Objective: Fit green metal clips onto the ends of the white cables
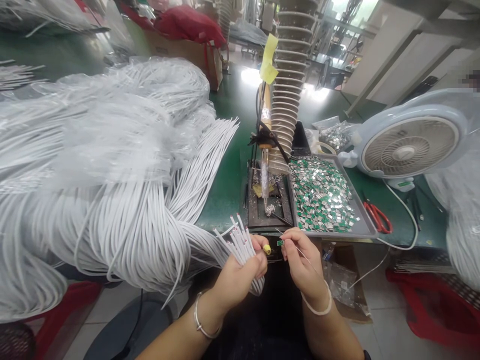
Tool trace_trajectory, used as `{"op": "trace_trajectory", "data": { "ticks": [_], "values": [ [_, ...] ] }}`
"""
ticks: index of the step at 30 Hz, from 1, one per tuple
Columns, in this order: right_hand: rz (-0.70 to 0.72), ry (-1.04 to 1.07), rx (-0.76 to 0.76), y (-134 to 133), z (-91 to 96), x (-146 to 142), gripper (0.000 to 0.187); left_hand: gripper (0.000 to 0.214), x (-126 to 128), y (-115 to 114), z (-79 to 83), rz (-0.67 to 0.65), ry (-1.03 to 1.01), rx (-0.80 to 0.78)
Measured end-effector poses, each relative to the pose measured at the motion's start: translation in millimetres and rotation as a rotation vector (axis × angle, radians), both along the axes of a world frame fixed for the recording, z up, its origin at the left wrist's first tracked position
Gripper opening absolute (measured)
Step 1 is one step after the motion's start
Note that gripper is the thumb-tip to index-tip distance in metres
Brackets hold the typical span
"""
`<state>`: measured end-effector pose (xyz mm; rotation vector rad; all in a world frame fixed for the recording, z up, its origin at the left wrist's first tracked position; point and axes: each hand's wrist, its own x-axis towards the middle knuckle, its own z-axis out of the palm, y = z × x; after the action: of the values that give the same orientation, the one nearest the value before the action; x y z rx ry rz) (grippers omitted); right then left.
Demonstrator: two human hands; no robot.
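My left hand (238,280) is closed around a bundle of white cables (237,242), whose cut ends point up and away from me. A yellow piece (267,249) shows at the tip of one of its fingers; I cannot tell whether it is worn or held. Just to the right, my right hand (302,262) pinches a small green circuit board (280,243) between thumb and finger. A thin solder wire (305,256) runs through the same hand. Beyond both hands a soldering iron (265,112) hangs tip down over a dark stand (257,218).
A large heap of white cables (142,220) covers the left of the green table. On the right, a metal tray (369,230) holds many small green boards, beside red-handled scissors (380,218) and a fan (408,145). A ribbed hose (290,90) rises behind the iron.
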<state>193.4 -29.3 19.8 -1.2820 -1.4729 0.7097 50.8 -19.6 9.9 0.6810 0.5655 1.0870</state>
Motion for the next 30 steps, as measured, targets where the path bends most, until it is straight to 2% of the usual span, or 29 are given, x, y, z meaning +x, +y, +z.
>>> {"op": "trace_trajectory", "data": {
  "ticks": [5, 9, 16, 19, 26, 30],
  "values": [
    [0.066, -0.017, -0.003, -1.2, 2.1, -0.5, 0.013, 0.015, -2.8, 2.3, -0.3, -0.014, -0.055, -0.01],
    [0.07, -0.024, 0.003, -1.2, 3.2, -0.9, 0.012, 0.016, -3.4, 2.2, 1.4, 0.03, -0.083, -0.047],
    [0.067, -0.061, 0.033, -0.9, 5.9, -1.1, 0.012, 0.017, -4.7, 0.0, -1.2, 0.065, 0.028, 0.039],
    [0.071, -0.067, 0.043, -0.9, 6.6, -0.4, 0.012, 0.015, -3.7, 0.3, -1.3, 0.069, 0.078, 0.03],
    [0.067, -0.071, 0.051, -1.4, 4.0, 0.0, 0.012, 0.018, 0.0, 0.4, -2.9, 0.044, -0.006, -0.005],
    [0.072, -0.072, 0.064, -1.6, 3.7, -0.1, 0.012, 0.021, -1.2, -0.2, -5.5, 0.037, 0.066, 0.008]
  ]
}}
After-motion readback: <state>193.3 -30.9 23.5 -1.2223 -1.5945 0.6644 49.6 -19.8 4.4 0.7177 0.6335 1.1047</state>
